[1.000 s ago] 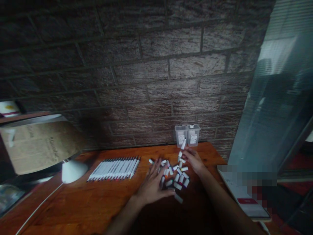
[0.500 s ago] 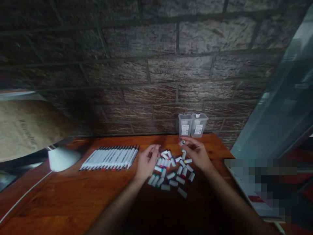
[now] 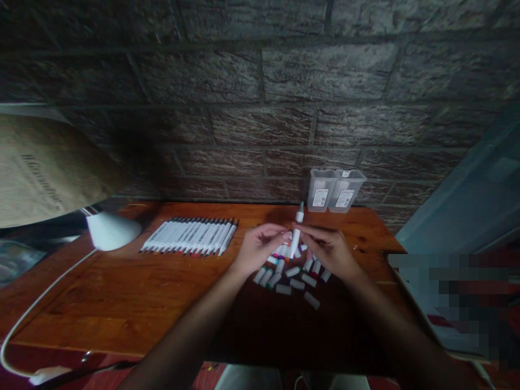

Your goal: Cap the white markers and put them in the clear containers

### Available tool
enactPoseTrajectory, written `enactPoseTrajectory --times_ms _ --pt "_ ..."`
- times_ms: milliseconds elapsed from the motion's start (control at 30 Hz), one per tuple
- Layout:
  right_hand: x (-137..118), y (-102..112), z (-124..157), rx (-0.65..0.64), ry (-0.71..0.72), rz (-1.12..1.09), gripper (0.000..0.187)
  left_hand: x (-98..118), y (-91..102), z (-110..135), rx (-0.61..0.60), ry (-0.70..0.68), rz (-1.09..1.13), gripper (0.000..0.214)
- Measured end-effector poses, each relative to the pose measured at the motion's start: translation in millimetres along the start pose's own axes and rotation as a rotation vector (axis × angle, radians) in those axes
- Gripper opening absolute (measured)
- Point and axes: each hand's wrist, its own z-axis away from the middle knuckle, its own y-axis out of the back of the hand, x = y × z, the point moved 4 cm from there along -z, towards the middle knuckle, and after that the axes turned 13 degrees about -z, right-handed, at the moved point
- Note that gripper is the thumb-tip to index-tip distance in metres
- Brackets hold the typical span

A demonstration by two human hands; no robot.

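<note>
A long row of white double-ended markers (image 3: 189,236) lies side by side on the left of the table, while one more white marker (image 3: 296,233) stands nearly upright, its narrow upper end uncapped, in the pinched fingers of the right hand (image 3: 331,246). The left hand (image 3: 260,246) curls just beside that marker; its fingertips blur there, so whether they grip anything I cannot tell. Many loose marker caps (image 3: 297,283) lie scattered below both hands, not fitted to any marker. The reddish-brown wooden table (image 3: 142,303) meets a dark brick-patterned wall (image 3: 223,108), with two clear plastic containers (image 3: 320,189) near it and a paper-shaded lamp (image 3: 111,230) at the left.
</note>
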Motion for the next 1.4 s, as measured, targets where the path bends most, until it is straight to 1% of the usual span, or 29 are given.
enactPoseTrajectory --times_ms 167,333,400,467,500,567,633,667,700,733,800,867,933,1000,1067,1167,1233,1300,1400 --pt "2.1 -4.2 2.3 -0.047 -0.006 0.004 0.039 -2.9 -3.6 1.0 -0.009 -0.011 0.019 0.028" --pt "-0.9 -8.4 1.6 -0.105 -0.029 0.016 0.042 -5.0 -7.7 0.2 0.024 -0.019 -0.039 0.026" --pt "0.2 -7.4 1.3 -0.089 -0.036 0.032 0.044 -6.6 -4.6 -0.5 0.048 -0.003 -0.091 0.027" --pt "3.4 -3.5 0.7 -0.041 -0.048 0.029 0.047 -8.7 7.4 -0.9 0.096 0.020 -0.184 0.029" --pt "5.8 -0.6 0.2 -0.010 -0.059 0.023 0.049 -9.7 17.3 -0.8 0.125 0.035 -0.242 0.029" --pt "11.7 6.1 -1.4 0.050 -0.083 0.026 0.052 -10.9 44.0 -0.6 0.192 0.076 -0.383 0.029" --pt "18.2 12.4 -3.6 0.088 -0.098 0.054 0.054 -10.8 71.1 -1.0 0.168 0.154 -0.514 0.030" --pt "21.5 15.1 -4.7 0.101 -0.100 0.069 0.054 -8.4 84.4 -1.2 0.185 0.186 -0.606 0.031" --pt "24.8 17.3 -5.7 0.112 -0.099 0.080 0.055 -4.3 95.3 -1.6 0.195 0.207 -0.721 0.030" --pt "28.2 19.1 -6.5 0.123 -0.099 0.083 0.055 0.5 102.2 -2.2 0.179 0.218 -0.869 0.029" --pt "34.4 21.3 -7.6 0.144 -0.101 0.069 0.055 7.3 105.7 -3.2 0.084 0.280 -1.152 0.023" --pt "38.9 21.9 -8.3 0.152 -0.104 0.043 0.055 10.0 100.4 -3.0 -0.005 0.342 -1.350 0.019" --pt "40.6 22.8 -9.0 0.161 -0.110 0.033 0.054 9.2 92.1 -1.8 -0.066 0.383 -1.470 0.018" --pt "40.0 24.6 -9.7 0.181 -0.124 0.038 0.052 7.5 86.9 0.3 -0.092 0.424 -1.549 0.018" --pt "37.8 26.8 -10.4 0.208 -0.135 0.044 0.051 7.5 88.2 3.2 -0.074 0.487 -1.603 0.023" --pt "34.8 28.0 -11.4 0.226 -0.138 0.046 0.048 10.9 100.5 6.9 -0.001 0.541 -1.639 0.038" --pt "34.2 27.6 -12.0 0.226 -0.136 0.057 0.047 11.8 112.6 7.7 0.058 0.512 -1.644 0.041" --pt "34.7 27.0 -12.4 0.230 -0.131 0.068 0.046 8.0 124.7 8.1 0.087 0.470 -1.625 0.036" --pt "36.8 26.9 -12.7 0.238 -0.134 0.067 0.045 -5.4 136.1 9.4 0.030 0.429 -1.563 0.032"
